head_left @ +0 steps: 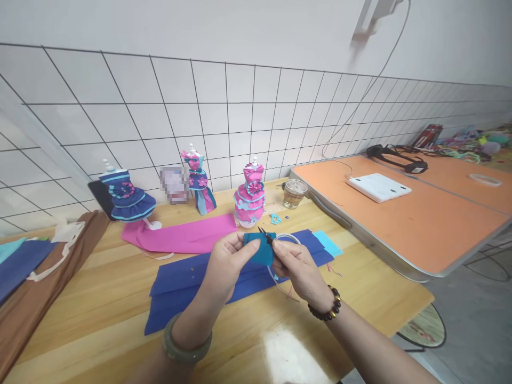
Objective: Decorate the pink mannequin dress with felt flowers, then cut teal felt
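My left hand (228, 261) pinches a small piece of teal fabric (260, 253) between thumb and fingers, above the wooden table. Small dark scissors (267, 236) are gripped in my right hand (294, 264), their tips at the fabric's upper edge. Whether the blades are cutting into it I cannot tell. Beneath both hands lies a long strip of dark blue fabric (176, 290). A pale ring-shaped cord or band (288, 236) rests on that strip, partly hidden by my right hand. Behind it spreads a pink fabric strip (188, 234).
Three small dress forms stand along the back: one in a blue dress (132, 202), one in blue and pink (198, 184), one in pink (251, 194). A glass of liquid (295, 193) is near the orange table (432, 224). Brown fabric (60, 272) covers the left side.
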Tool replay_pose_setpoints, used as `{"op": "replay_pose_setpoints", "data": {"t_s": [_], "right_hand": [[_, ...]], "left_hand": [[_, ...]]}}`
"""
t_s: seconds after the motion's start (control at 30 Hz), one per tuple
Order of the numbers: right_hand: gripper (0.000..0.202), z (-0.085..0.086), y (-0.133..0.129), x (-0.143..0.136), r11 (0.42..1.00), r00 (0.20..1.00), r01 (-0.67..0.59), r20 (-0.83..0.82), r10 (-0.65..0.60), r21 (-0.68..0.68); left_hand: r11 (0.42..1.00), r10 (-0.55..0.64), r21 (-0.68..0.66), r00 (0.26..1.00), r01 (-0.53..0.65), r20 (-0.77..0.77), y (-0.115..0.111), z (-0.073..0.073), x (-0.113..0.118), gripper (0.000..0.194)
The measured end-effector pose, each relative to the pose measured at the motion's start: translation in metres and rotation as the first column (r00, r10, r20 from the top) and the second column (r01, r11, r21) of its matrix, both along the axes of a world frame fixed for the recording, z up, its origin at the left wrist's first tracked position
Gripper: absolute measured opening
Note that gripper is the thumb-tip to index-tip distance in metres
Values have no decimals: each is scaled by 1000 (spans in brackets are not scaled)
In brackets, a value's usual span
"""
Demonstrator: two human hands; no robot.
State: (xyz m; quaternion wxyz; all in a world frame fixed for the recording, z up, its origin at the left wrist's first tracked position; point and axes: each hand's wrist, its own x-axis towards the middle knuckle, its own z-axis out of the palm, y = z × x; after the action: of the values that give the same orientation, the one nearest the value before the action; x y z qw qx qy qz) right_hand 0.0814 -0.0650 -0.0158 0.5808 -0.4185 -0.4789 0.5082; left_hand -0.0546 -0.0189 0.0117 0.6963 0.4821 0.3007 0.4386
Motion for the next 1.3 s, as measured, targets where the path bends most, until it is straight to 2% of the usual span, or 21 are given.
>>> {"op": "replay_pose_setpoints", "data": {"t_s": [0.33, 0.63, 1.07, 1.3], "right_hand": [[45, 9, -2, 4, 1000, 988, -25, 151, 24, 0], [45, 12, -4, 8, 997, 974, -72, 216, 68, 10], [46, 16, -5, 5, 993, 978, -114, 168, 119, -42], [44, 13, -4, 0, 991, 991, -124, 48, 126, -58]], "left_hand": [[1000, -22, 13, 999, 22, -32, 3, 1, -4, 12], [996, -64, 56, 994, 69, -94, 6, 2, -9, 12], [989, -113, 72, 977, 128, -179, 12, 6, -18, 12], [992, -101, 62, 979, 113, -176, 11, 7, -17, 12]]}}
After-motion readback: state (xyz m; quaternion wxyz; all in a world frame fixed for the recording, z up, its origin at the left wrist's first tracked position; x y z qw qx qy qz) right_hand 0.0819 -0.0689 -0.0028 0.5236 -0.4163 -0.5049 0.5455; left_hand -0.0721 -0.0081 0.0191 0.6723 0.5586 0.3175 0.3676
